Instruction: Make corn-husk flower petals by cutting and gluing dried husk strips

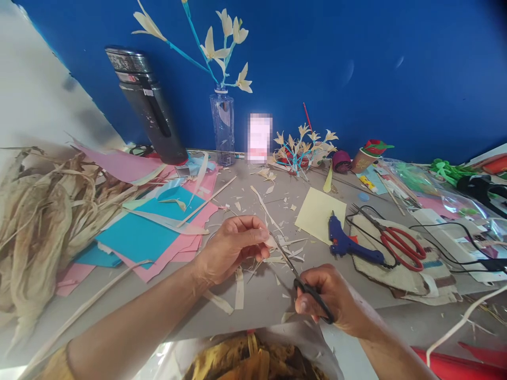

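Between the thumb and fingers of my left hand [233, 248] is a small pale piece of corn husk [271, 241], mostly covered by the fingertips. My right hand [330, 298] grips the black handles of a pair of scissors [295, 272]. Their blades point up and left and meet the husk piece at my left fingertips. Under both hands, cut husk scraps [240, 289] and thin strips lie scattered on the grey table [253, 322].
Left are dried corn husks [43, 227], blue paper [138, 237] and a dark flask [150, 111]. Husk flowers [214, 50] stand in a clear bottle [223, 126] behind. Right lie a blue glue gun [348, 243], red-handled scissors [402, 245] and a power strip [455, 243] with cables.
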The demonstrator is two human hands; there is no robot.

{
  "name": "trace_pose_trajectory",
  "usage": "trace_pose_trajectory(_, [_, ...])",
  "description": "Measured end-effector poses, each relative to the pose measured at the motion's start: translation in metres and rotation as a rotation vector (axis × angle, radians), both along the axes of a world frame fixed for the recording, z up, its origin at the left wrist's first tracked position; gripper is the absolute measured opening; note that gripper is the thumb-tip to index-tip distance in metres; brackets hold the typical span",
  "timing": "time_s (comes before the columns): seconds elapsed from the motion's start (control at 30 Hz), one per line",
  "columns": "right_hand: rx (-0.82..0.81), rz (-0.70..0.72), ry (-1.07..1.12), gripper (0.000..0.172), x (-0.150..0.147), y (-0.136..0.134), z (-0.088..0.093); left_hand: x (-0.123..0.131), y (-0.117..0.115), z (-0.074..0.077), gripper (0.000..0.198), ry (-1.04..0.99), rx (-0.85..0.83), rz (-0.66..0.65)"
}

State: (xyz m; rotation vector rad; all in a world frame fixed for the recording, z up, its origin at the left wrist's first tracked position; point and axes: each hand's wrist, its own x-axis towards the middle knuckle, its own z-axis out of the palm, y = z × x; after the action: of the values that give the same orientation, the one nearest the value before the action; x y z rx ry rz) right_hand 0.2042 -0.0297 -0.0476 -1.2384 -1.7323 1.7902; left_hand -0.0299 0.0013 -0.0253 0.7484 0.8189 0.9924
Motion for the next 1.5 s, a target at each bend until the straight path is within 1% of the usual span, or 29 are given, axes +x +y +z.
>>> trace_pose_trajectory(0.23, [-0.016, 0.019, -0.027, 0.062, 0.003, 0.001, 0.003, 0.0, 0.001, 0.003, 0.023, 0.029, -0.017, -0.013])
trace_pose_trajectory(0.5, [-0.099, 0.057, -0.031, 0.054, 0.01, 0.001, 0.001, 0.0, 0.001, 0.002, 0.026, 0.049, -0.027, -0.021])
trace_pose_trajectory(0.63, [-0.091, 0.056, -0.014, 0.056, 0.011, 0.001, -0.001, 0.0, 0.002, 0.001, 0.026, 0.066, -0.032, -0.021])
trace_pose_trajectory(0.83, [-0.059, 0.042, -0.007, 0.055, 0.014, 0.0, -0.011, -0.002, 0.002, -0.001, 0.026, 0.085, -0.014, -0.031])
trace_pose_trajectory(1.03, [-0.024, 0.037, -0.003, 0.057, 0.013, 0.001, -0.011, -0.001, 0.001, 0.002, 0.029, 0.071, 0.004, -0.048])
trace_pose_trajectory(1.13, [-0.016, 0.025, -0.008, 0.057, 0.013, 0.003, -0.012, -0.001, 0.001, 0.003, 0.029, 0.066, -0.007, -0.033])
trace_pose_trajectory(1.2, [-0.011, -0.011, -0.007, 0.057, 0.011, 0.004, -0.013, 0.0, 0.002, 0.002, 0.028, 0.057, -0.004, 0.002])
trace_pose_trajectory(1.27, [0.013, -0.079, 0.018, 0.056, 0.009, 0.006, -0.011, 0.0, 0.002, 0.001, 0.027, 0.029, 0.003, 0.038])
trace_pose_trajectory(1.33, [0.043, -0.163, 0.068, 0.049, 0.004, 0.007, -0.007, 0.001, 0.002, 0.0, 0.025, -0.02, -0.006, 0.049])
trace_pose_trajectory(1.4, [0.047, -0.249, 0.124, 0.039, -0.004, 0.008, -0.001, 0.002, 0.001, 0.0, 0.022, -0.066, -0.035, 0.032])
trace_pose_trajectory(1.5, [0.044, -0.38, 0.217, 0.031, -0.02, 0.009, 0.006, 0.004, -0.001, 0.001, 0.023, -0.09, -0.077, 0.018])
